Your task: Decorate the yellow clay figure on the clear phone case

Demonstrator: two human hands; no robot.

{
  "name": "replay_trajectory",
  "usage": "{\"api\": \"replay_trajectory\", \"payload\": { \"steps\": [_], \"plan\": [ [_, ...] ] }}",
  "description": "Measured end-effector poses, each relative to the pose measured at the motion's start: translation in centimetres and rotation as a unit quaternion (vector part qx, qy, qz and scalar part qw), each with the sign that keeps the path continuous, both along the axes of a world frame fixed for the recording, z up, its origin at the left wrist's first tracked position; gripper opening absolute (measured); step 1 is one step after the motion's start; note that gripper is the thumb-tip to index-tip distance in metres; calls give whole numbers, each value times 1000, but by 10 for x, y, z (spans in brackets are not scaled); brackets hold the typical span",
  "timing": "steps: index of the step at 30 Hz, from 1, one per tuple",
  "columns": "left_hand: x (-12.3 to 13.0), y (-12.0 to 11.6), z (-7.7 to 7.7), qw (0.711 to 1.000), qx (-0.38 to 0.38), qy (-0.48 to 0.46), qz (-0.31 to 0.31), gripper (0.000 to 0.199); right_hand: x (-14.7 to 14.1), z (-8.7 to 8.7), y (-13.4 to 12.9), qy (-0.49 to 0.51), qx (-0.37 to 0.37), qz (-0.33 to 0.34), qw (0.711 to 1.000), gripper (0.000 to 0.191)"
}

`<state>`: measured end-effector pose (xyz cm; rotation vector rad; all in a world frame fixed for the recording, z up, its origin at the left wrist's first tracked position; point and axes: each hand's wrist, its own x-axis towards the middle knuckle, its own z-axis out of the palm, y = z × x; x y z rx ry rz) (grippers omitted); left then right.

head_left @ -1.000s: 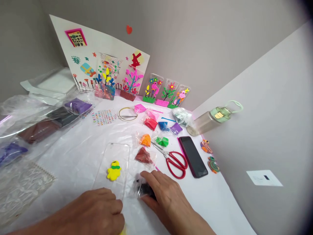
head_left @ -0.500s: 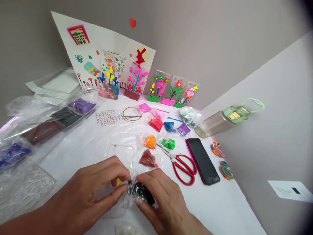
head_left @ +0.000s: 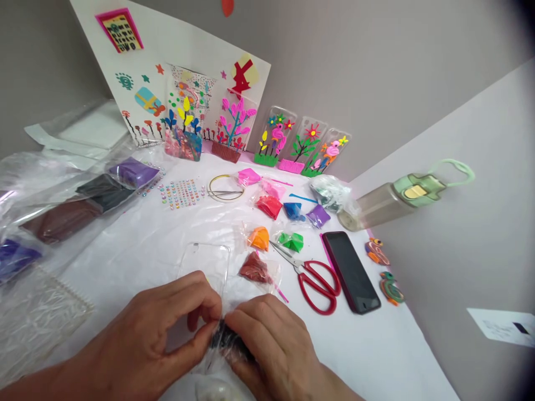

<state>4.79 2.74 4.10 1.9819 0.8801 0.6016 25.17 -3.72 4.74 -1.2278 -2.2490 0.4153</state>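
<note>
My right hand [head_left: 278,345] is wrapped round a small packet of black clay [head_left: 228,337] in clear plastic. Thumb and forefinger of my left hand [head_left: 167,326] pinch the packet's left end, where black clay and crinkled film show; exactly what lies between those fingertips is hidden. Beneath and behind the left hand lies a clear phone case [head_left: 207,259], its lower part covered. Just beyond my right hand sit a packet of brown-red clay [head_left: 254,268] and a pink stick [head_left: 281,292]. A whitish wrapped lump [head_left: 215,388] is at the bottom edge.
Red-handled scissors [head_left: 320,287] and a phone [head_left: 352,273] lie to the right. Small clay packets, such as an orange one [head_left: 259,238], are grouped mid-table. Decorated cases [head_left: 276,136] lean at the wall. A bottle [head_left: 388,200] stands back right; large plastic bags [head_left: 62,217] fill the left.
My hands have drawn closer together on the black clay packet, and the right hand covers more of it. The view has shifted slightly, showing the pink stick by the brown-red packet more fully.
</note>
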Motion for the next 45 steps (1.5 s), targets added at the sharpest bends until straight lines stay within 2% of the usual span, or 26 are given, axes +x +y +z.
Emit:
{"api": "replay_trajectory", "payload": {
  "steps": [3,8,12,15,18,21,24,26,28,32,34,36,40,42,45],
  "plan": [
    [1,-3,4,999,-33,1,18,15,0,2,-2,5,13,-4,1000,19],
    [3,-8,13,992,-117,1,45,11,-3,0,-3,-5,85,-32,996,30],
    [2,-12,19,977,-210,-13,40,9,-1,3,-1,-4,135,-54,989,24],
    [-3,-9,17,961,-273,-40,32,10,5,10,4,-22,153,-62,986,20],
    [-8,1,8,926,-364,-101,2,9,15,15,7,-84,100,-45,990,21],
    [-12,13,1,902,-393,-182,-4,10,24,15,8,-194,-9,2,981,23],
    [-12,19,1,900,-392,-191,-5,10,29,17,7,-261,-100,20,960,28],
    [-12,21,2,906,-383,-182,2,11,30,22,7,-265,-116,17,957,31],
    [-11,23,2,911,-370,-181,15,13,29,32,11,-248,-99,15,964,28],
    [-11,25,0,917,-359,-172,33,22,16,51,28,-158,-47,22,986,7],
    [-12,27,0,922,-348,-163,39,27,5,52,40,-103,-36,21,994,10],
    [-13,29,1,934,-322,-146,51,30,-7,45,51,-37,-45,10,998,13],
    [-13,34,0,956,-266,-108,68,28,-22,19,63,112,-95,-21,989,16],
    [-13,37,-4,952,-272,-114,80,21,-23,7,63,143,-93,-30,985,20],
    [-13,39,-12,938,-304,-131,104,14,-21,-3,60,146,-53,-31,987,19]
  ]
}}
